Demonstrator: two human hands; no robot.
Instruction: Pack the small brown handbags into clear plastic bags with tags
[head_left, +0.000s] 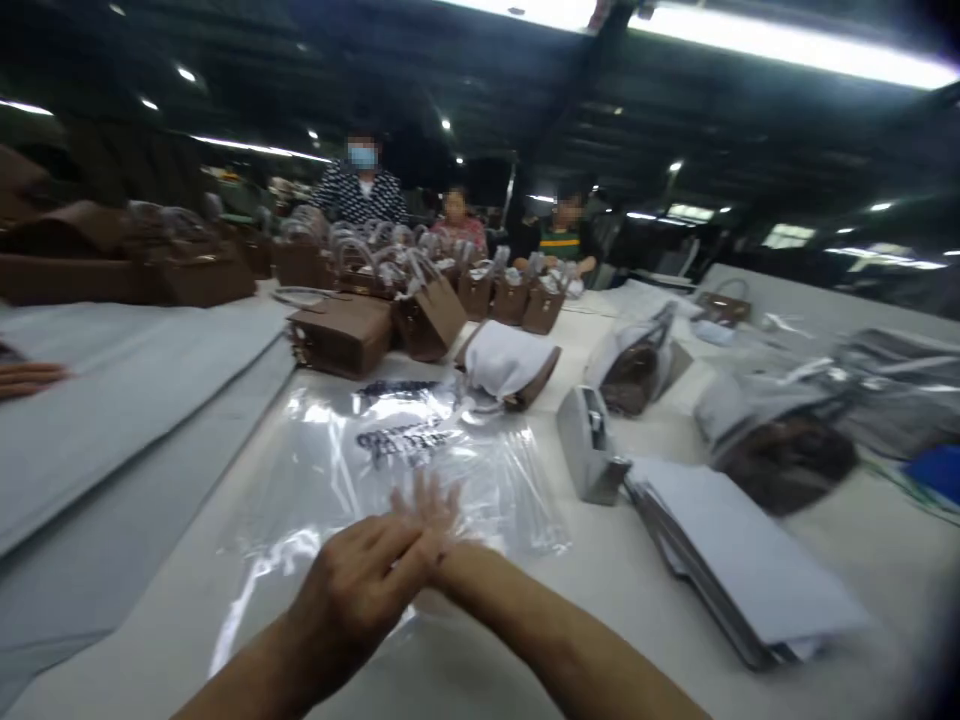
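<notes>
A large clear plastic bag (480, 480) with dark printing lies flat in front of me, glare streaking its surface. My right hand (429, 515) is over it, its blurred fingers spread apart and nothing visible in them. My left hand (364, 570) is at the bag's near part, beside or across my right wrist, with fingers curled; what they hold, if anything, is hidden. Just past the bag sits a brown handbag partly wrapped in white sheet (506, 360). A brown handbag (341, 335) stands to its left.
Several brown handbags (510, 295) crowd the back. On the right are a grey tape dispenser (589, 445), a stack of white sheets (742, 550) and bagged handbags (787, 450). Another person's hand (34, 378) rests on white material at the left. People stand behind the table.
</notes>
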